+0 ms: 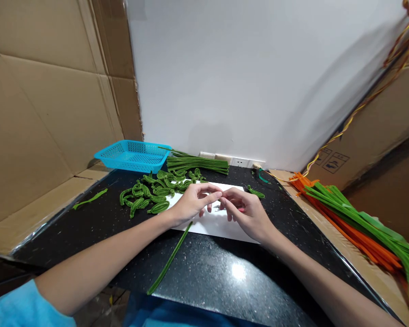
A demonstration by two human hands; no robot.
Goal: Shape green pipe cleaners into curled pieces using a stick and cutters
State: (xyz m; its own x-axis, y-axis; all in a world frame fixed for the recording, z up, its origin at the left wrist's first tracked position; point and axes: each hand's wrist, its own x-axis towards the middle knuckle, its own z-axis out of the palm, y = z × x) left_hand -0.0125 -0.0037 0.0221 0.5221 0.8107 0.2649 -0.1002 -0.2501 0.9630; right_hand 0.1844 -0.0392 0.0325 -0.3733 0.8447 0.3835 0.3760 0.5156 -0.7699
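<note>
My left hand (199,202) and my right hand (247,211) meet over a white sheet (207,227), thumbs and fingers pinched together at the tips. Whatever lies between the fingertips is hidden or too small to make out. Below my left wrist, a fuzzy green pipe cleaner (170,261) slants down to the counter's front edge; its upper end stops near the hand. Under my right hand shows a bit of red (241,210), with small grey metal (218,207) between the hands, perhaps one tool. Left of the sheet is a pile of looped green pipe-cleaner pieces (158,204).
A blue plastic basket (132,169) stands at the back left, beside a bundle of green pipe cleaners (197,164). One looped piece (255,191) lies right of the sheet. Green strips (361,218) and orange strips (354,240) lie along the right edge. Cardboard (54,91) walls the left.
</note>
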